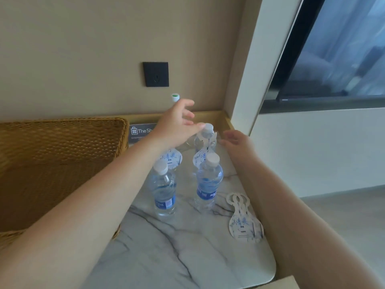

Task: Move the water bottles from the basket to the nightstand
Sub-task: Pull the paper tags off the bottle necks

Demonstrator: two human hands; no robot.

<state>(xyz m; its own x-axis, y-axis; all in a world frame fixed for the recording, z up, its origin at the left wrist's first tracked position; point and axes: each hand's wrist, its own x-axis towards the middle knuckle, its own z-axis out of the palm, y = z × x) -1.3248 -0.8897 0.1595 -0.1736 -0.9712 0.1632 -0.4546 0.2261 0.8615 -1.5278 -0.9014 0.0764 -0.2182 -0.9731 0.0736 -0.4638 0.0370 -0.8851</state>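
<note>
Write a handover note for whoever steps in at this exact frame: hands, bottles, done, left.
Left hand: open, fingertips at the cap of the back right bottle.
Right hand: open, beside that bottle, holding nothing.
Bottles: four stand upright on the marble nightstand top: front left bottle, front right bottle, and two behind wearing neck tags.
Basket: no bottles visible inside.
Left: likely only tidying; loose tags lie at the right.

Woven wicker basket [62, 155], glossy marble nightstand [166, 247]
</note>
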